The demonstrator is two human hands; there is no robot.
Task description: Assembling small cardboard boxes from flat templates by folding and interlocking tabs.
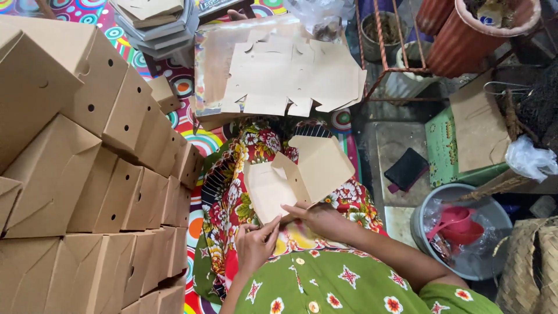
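Head view: we see both hands at centre frame.
Left hand [254,244]: fingers pinch the half-folded box [296,177] at its lower edge.
Right hand [321,220]: fingers closed on the same edge.
Packages: folded brown boxes [87,174] stacked left; flat blanks [290,75] top centre.

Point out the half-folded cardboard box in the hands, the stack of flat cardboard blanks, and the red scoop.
half-folded cardboard box [317,168], head view, on its raised flap.
stack of flat cardboard blanks [285,75], head view, middle of the top sheet.
red scoop [459,224], head view, on its bowl.

Both hands, left hand [254,243] and right hand [321,218], pinch a half-folded cardboard box [295,177] over the floral lap; folded boxes [87,174] stack left of it, flat blanks [290,72] beyond it.
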